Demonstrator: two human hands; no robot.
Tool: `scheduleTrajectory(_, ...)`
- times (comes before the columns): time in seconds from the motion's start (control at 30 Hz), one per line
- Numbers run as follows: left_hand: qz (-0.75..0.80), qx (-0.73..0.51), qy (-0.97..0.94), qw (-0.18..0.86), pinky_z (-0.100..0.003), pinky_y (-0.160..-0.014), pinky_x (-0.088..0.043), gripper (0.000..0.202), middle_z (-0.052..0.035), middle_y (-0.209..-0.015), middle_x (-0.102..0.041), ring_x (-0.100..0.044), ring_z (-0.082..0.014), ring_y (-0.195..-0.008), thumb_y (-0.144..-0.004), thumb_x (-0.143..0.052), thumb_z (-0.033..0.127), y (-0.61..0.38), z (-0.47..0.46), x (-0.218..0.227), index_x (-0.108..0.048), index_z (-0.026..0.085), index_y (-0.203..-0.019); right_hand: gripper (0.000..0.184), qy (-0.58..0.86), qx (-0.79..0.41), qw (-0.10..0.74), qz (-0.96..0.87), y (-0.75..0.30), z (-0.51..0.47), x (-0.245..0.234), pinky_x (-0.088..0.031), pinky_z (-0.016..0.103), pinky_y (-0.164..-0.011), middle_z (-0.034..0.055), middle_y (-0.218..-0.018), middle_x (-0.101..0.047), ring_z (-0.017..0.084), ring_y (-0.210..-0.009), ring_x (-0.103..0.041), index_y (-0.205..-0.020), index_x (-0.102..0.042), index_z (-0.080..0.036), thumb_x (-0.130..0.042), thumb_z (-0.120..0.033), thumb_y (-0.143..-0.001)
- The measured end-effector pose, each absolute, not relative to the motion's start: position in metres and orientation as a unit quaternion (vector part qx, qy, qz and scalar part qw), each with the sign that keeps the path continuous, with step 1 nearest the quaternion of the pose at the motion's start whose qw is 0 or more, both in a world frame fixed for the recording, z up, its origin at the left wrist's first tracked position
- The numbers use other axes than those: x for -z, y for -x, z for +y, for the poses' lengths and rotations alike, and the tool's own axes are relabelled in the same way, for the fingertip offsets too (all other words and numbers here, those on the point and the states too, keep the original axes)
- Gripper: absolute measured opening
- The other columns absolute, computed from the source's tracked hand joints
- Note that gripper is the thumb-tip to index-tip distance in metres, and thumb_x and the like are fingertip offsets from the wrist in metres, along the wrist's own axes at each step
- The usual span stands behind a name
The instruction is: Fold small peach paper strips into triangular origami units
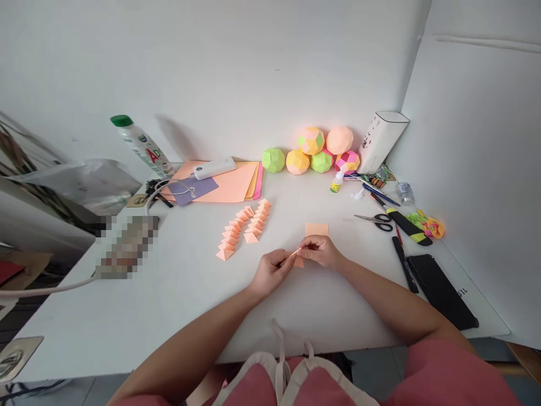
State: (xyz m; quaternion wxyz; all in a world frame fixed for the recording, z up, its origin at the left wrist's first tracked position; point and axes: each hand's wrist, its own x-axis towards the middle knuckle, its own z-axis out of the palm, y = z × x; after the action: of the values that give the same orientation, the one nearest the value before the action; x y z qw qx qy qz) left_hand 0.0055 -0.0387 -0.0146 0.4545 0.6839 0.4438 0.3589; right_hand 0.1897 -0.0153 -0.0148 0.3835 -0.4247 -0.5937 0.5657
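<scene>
Between my left hand [273, 272] and my right hand [321, 251] is a small peach paper piece [295, 253], seen nearly edge-on. Both hands pinch it with thumb and fingers, a little above the table. Just behind my right hand lies a flat peach paper square [316, 229]. Another bit of peach paper [299, 262] shows below the fingers, partly hidden. Left of my hands, folded peach paper units stand in two rows, a longer row [231, 234] and a shorter row [257, 221].
Several faceted paper balls [298, 162] sit against the wall. A glue bottle [337, 180], scissors [380, 221], a box cutter [403, 221] and a black phone [442, 290] lie to the right. Paper sheets [232, 189], a spray bottle [143, 148] and a white cable [51, 290] are on the left.
</scene>
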Motion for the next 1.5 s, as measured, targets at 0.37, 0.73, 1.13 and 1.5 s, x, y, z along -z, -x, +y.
scheduleTrajectory(0.37,0.455,-0.358,-0.658,0.482,-0.022,-0.051,-0.035,0.031,0.0019,-0.058,-0.046,-0.040,-0.0090,-0.053,-0.080,-0.053,0.042,-0.0056,-0.0408,0.0119,-0.066,0.014,-0.073,0.021,0.420,-0.563,0.366,-0.611,-0.1908,-0.0154,0.0109,-0.039,0.023,-0.054,-0.0005,-0.065,-0.056,0.010,-0.058,-0.049,-0.070,-0.063,-0.015,-0.067,-0.036,-0.071)
scheduleTrajectory(0.73,0.475,-0.368,-0.505,0.619,-0.020,-0.048,-0.035,0.034,0.0027,-0.054,-0.053,-0.045,-0.0077,-0.049,-0.068,-0.066,0.044,-0.0042,-0.0326,0.0086,-0.064,0.014,-0.084,0.019,0.431,-0.501,0.397,-0.637,-0.1872,-0.0206,0.0099,-0.038,0.022,-0.052,-0.0030,-0.064,-0.050,0.008,-0.054,-0.045,-0.074,-0.053,-0.017,-0.056,-0.034,-0.080)
scheduleTrajectory(1.13,0.458,-0.393,-0.495,0.625,-0.019,-0.047,-0.034,0.031,0.0022,-0.058,-0.054,-0.042,-0.0063,-0.049,-0.069,-0.066,0.043,-0.0064,-0.0323,0.0100,-0.063,0.014,-0.080,0.027,0.415,-0.515,0.378,-0.648,-0.1863,-0.0216,0.0121,-0.052,0.028,-0.061,0.0049,-0.079,-0.067,0.014,-0.064,-0.062,-0.083,-0.069,-0.016,-0.058,-0.039,-0.079)
scheduleTrajectory(1.5,0.463,-0.392,-0.500,0.618,-0.020,-0.046,-0.031,0.033,0.0040,-0.050,-0.048,-0.040,-0.0067,-0.046,-0.069,-0.065,0.046,-0.0061,-0.0318,0.0101,-0.060,0.014,-0.072,0.025,0.423,-0.502,0.359,-0.664,-0.1865,-0.0214,0.0149,-0.051,0.027,-0.059,0.0041,-0.076,-0.064,0.013,-0.063,-0.060,-0.083,-0.067,-0.016,-0.056,-0.038,-0.081)
